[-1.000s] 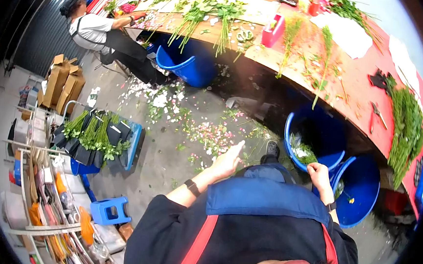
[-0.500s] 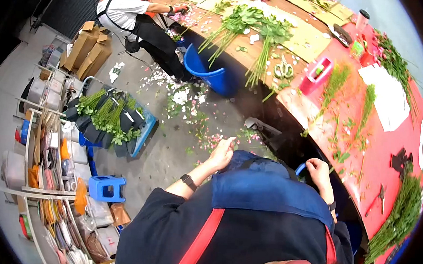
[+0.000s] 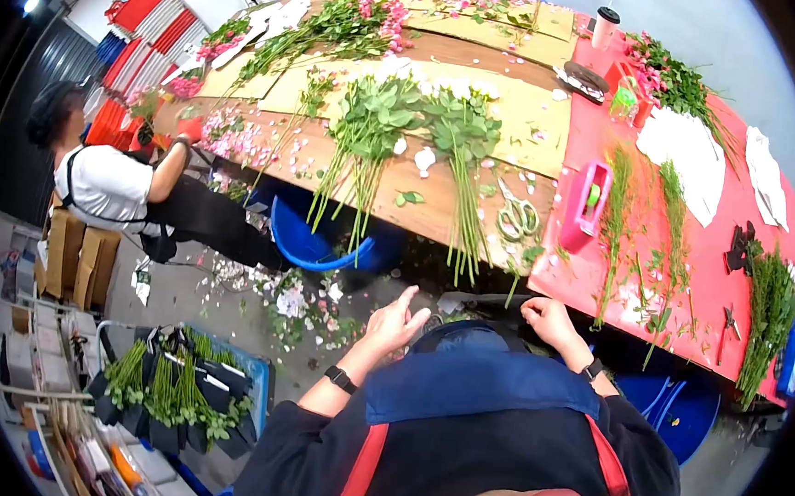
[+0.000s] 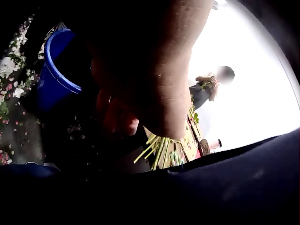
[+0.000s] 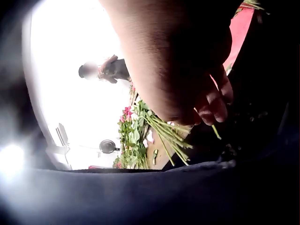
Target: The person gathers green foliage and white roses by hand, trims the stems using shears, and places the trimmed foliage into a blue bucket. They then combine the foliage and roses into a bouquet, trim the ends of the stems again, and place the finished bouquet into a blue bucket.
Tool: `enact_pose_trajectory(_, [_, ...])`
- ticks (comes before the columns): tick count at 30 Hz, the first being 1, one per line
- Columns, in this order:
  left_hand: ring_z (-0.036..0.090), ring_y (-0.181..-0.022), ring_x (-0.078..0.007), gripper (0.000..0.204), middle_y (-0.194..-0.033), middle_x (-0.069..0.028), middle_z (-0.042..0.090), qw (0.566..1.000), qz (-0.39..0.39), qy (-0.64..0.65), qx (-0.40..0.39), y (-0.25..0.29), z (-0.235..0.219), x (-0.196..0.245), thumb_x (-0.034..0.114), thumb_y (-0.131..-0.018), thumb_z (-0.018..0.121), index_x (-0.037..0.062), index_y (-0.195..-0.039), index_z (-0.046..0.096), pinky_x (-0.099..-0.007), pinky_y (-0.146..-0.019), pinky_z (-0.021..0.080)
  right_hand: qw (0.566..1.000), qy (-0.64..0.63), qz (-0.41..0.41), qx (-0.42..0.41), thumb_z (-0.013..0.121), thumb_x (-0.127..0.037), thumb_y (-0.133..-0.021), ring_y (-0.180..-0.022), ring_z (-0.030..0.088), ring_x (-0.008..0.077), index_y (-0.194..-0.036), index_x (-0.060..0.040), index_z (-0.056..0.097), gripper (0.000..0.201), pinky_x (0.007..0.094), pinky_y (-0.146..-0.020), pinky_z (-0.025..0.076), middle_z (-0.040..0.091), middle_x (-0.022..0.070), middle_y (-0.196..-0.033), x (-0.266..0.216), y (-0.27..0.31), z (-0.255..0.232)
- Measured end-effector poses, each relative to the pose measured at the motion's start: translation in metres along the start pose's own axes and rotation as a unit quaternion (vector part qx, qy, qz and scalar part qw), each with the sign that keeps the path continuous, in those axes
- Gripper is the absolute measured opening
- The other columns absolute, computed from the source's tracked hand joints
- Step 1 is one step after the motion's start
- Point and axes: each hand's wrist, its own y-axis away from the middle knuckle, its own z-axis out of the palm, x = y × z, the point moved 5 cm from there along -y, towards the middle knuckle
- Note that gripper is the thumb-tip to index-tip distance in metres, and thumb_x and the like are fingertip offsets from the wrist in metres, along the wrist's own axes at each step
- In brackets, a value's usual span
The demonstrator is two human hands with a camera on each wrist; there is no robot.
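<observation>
My left hand (image 3: 394, 323) is held in front of the apron (image 3: 480, 383), its fingers extended and nothing in them. To its right my right hand (image 3: 553, 323) hangs by the front edge of the table, with loosely curled fingers that hold nothing. In the right wrist view its fingers (image 5: 216, 105) overlap the cut stems behind. Two leafy bundles, a left one (image 3: 369, 126) and a right one (image 3: 465, 138), lie on cardboard with their stems over the table edge. Green-handled scissors (image 3: 517, 218) and a pink tape dispenser (image 3: 587, 206) lie beyond the right hand.
Another person (image 3: 112, 182) stands at the table's left end. A blue bucket (image 3: 310, 246) stands beneath the edge, and petals (image 3: 292, 301) litter the floor. A blue cart (image 3: 263, 386) holds wrapped greens. Pruning shears (image 3: 729, 331) lie on the red tabletop (image 3: 561, 278) beside a green bundle (image 3: 765, 324).
The head view has turned and come nearer the table, showing more of its far side. Both hands stay in front of the body. The other person's arm is now more bent.
</observation>
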Motion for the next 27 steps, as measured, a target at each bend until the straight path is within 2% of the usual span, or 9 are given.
enact_pose_trajectory(5, [0.062, -0.09, -0.0416, 0.051, -0.096, -0.022, 0.066, 0.998, -0.049, 0.019, -0.044, -0.03, -0.043, -0.034, 0.035, -0.095, 0.038, 0.0117, -0.14, 0.033, -0.0492, -0.081, 0.047, 0.998, 0.027, -0.05, 0.037, 0.061, -0.012, -0.084, -0.068, 0.064, 0.0218, -0.093, 0.0014, 0.067, 0.017, 0.0319, -0.067, 0.051, 0.067, 0.015, -0.081, -0.031, -0.034, 0.032])
enact_pose_trajectory(7, [0.057, -0.099, -0.0426, 0.061, -0.117, -0.0246, 0.055, 0.998, 0.005, 0.064, 0.019, -0.037, -0.046, -0.044, 0.013, -0.086, 0.043, 0.011, -0.144, 0.024, -0.048, -0.083, 0.047, 0.999, -0.027, 0.027, 0.011, 0.063, -0.01, -0.084, -0.067, 0.062, 0.0166, -0.1, 0.0031, 0.065, 0.021, 0.029, -0.065, 0.05, 0.066, 0.0114, -0.077, -0.026, -0.035, 0.043])
enact_pose_trajectory(11, [0.049, -0.113, -0.0395, 0.08, -0.125, -0.0189, 0.045, 0.993, 0.06, 0.103, 0.001, -0.042, -0.053, -0.055, -0.002, -0.074, 0.05, 0.0132, -0.146, 0.02, -0.0456, -0.094, 0.042, 0.994, 0.013, 0.094, -0.052, 0.066, -0.007, -0.082, -0.064, 0.058, 0.0113, -0.118, 0.0044, 0.056, 0.039, 0.0257, -0.062, 0.049, 0.064, 0.0076, -0.076, -0.048, -0.026, 0.049])
enact_pose_trajectory(15, [0.05, -0.114, -0.0352, 0.052, -0.126, -0.013, 0.048, 0.99, 0.112, 0.087, -0.004, -0.045, -0.051, -0.06, 0.025, -0.078, 0.066, 0.009, -0.126, 0.052, -0.0417, -0.093, 0.041, 0.989, 0.009, 0.12, -0.088, 0.066, -0.008, -0.082, -0.069, 0.063, 0.0141, -0.12, 0.0038, 0.056, 0.041, 0.0279, -0.064, 0.05, 0.067, 0.0097, -0.082, -0.049, -0.021, 0.048])
enact_pose_trajectory(16, [0.059, -0.099, -0.0311, 0.038, -0.103, -0.0112, 0.062, 0.989, 0.129, 0.066, 0.008, -0.049, -0.041, -0.064, 0.039, -0.081, 0.067, 0.0073, -0.102, 0.064, -0.039, -0.082, 0.047, 0.989, 0.01, 0.12, -0.089, 0.067, -0.008, -0.082, -0.069, 0.063, 0.0145, -0.119, 0.0038, 0.056, 0.041, 0.0282, -0.064, 0.05, 0.067, 0.0099, -0.082, -0.046, -0.018, 0.046])
enact_pose_trajectory(19, [0.063, -0.074, -0.0287, 0.036, -0.076, -0.009, 0.064, 0.991, -0.022, 0.025, -0.132, -0.058, -0.028, -0.056, 0.042, -0.083, 0.064, 0.0078, -0.094, 0.066, -0.0388, -0.066, 0.048, 0.99, 0.022, 0.121, -0.074, 0.067, -0.012, -0.081, -0.071, 0.063, 0.0197, -0.107, 0.0038, 0.063, 0.031, 0.0311, -0.067, 0.05, 0.066, 0.013, -0.081, -0.043, -0.005, 0.032])
enact_pose_trajectory(20, [0.059, -0.059, -0.029, 0.036, -0.065, -0.0091, 0.061, 0.995, -0.003, 0.047, -0.083, -0.058, -0.025, -0.05, 0.041, -0.085, 0.062, 0.009, -0.103, 0.064, -0.0401, -0.056, 0.046, 0.993, 0.058, 0.082, -0.059, 0.068, -0.012, -0.079, -0.072, 0.063, 0.0227, -0.101, 0.0027, 0.065, 0.026, 0.0327, -0.068, 0.05, 0.065, 0.0141, -0.08, -0.051, 0.001, 0.023])
enact_pose_trajectory(23, [0.061, -0.064, -0.0291, 0.038, -0.07, -0.0102, 0.063, 0.992, 0.047, 0.114, -0.026, -0.044, -0.027, -0.005, 0.037, -0.085, 0.062, 0.0096, -0.112, 0.06, -0.0404, -0.061, 0.048, 0.996, 0.076, 0.033, -0.042, 0.069, -0.013, -0.075, -0.074, 0.061, 0.0301, -0.083, 0.001, 0.068, 0.016, 0.0364, -0.071, 0.049, 0.063, 0.0167, -0.078, -0.064, 0.044, -0.014])
enact_pose_trajectory(27, [0.063, -0.08, -0.0301, 0.04, -0.089, -0.0119, 0.062, 0.989, 0.137, 0.051, 0.027, -0.021, -0.003, 0.036, 0.03, -0.084, 0.062, 0.0086, -0.118, 0.057, -0.0402, -0.073, 0.051, 0.98, -0.101, 0.031, -0.168, 0.073, -0.012, -0.073, -0.072, 0.06, 0.0176, -0.08, -0.0004, 0.067, 0.015, 0.0311, -0.067, 0.047, 0.065, 0.0113, -0.078, -0.042, 0.151, -0.084])
